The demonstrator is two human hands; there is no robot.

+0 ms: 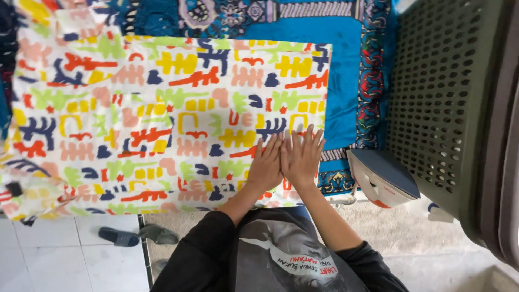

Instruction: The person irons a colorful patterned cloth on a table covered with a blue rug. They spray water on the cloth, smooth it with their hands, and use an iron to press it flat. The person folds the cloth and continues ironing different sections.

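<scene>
Black sleeves and a printed dark shirt front lie nearest the camera; its white band of lettering sits low at the centre. Both hands rest flat, side by side and touching, on the patterned cloth: left hand, right hand, fingers spread narrow and straight, gripping nothing. This cloth, white with red, yellow, green and navy shapes, is spread across a blue patterned rug on the floor, its right edge folded square. A small dark tag shows at the cloth's near left corner.

Risk: an iron stands on its heel just right of the right hand, soleplate facing up and away; a sideways sweep of that hand could knock it over onto skin or rug. Pressing unevenly could also drag the fold askew. A dark perforated basket stands at far right. Sandals lie on the tiles near left.
</scene>
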